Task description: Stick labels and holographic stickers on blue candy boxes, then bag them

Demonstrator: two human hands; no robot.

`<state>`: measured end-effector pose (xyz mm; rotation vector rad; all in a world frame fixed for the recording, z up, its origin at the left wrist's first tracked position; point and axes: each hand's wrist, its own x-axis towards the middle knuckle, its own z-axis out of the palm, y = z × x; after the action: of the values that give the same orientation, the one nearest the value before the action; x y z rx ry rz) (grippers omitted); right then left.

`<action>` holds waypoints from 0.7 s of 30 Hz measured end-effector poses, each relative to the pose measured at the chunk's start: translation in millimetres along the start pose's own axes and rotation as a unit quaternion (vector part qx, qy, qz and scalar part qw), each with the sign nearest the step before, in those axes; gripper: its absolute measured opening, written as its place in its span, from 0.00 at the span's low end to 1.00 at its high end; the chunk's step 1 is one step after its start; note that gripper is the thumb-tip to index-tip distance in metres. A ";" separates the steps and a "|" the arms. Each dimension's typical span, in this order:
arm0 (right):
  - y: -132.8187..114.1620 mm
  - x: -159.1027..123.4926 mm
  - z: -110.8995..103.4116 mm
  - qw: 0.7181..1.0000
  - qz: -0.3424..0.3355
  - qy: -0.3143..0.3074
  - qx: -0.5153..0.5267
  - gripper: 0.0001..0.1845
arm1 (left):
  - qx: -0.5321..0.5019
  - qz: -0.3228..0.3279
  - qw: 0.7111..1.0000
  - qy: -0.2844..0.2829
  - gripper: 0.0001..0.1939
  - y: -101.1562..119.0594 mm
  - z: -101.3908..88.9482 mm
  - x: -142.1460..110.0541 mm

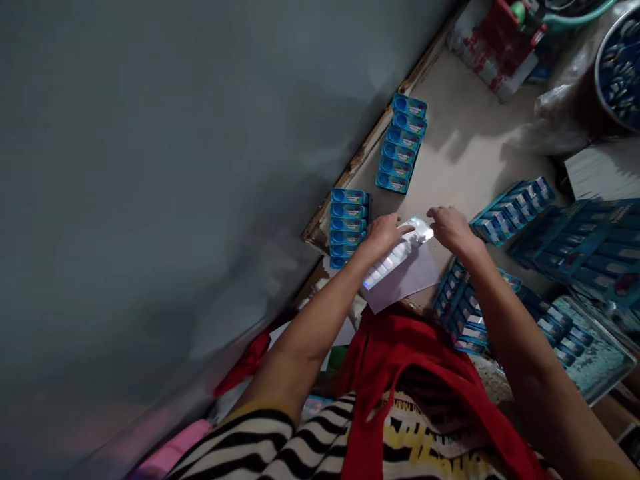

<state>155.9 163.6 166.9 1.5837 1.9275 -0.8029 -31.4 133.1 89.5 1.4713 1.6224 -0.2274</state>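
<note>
A shiny white strip with a row of pale raised cells lies slantwise in front of me, its far end crinkled like clear film. My left hand grips its upper left edge, thumb reaching across the top. Close by the crinkled end is my right hand, its fingers bent and apart; whether a fingertip touches the film is hard to see. Under the strip is a plain pale sheet. Just left of my left hand stands a row of small blue boxes.
Another row of blue boxes stands along the table's back edge beside the grey wall. To the right are more blue packs, stacked cartons and a clear tray. A bucket of small items and a red basket sit farther off.
</note>
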 end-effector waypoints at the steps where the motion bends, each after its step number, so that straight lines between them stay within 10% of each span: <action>1: -1.8 6.4 4.2 1.000 -0.011 0.012 -0.001 0.23 | -0.016 -0.012 1.000 -0.016 0.19 4.3 5.1 9.0; 12: 1.2 -5.1 36.1 0.983 -0.114 0.141 -0.022 0.20 | -0.256 0.094 0.962 -0.023 0.11 7.6 -3.3 10.1; 21: -4.0 -40.1 75.6 0.976 -0.120 0.182 -0.006 0.24 | -0.379 0.022 0.920 -0.092 0.11 9.1 -11.5 1.0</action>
<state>161.0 81.3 143.6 1.5969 2.4160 -0.6230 -28.9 143.9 99.2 0.8504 1.3004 0.2662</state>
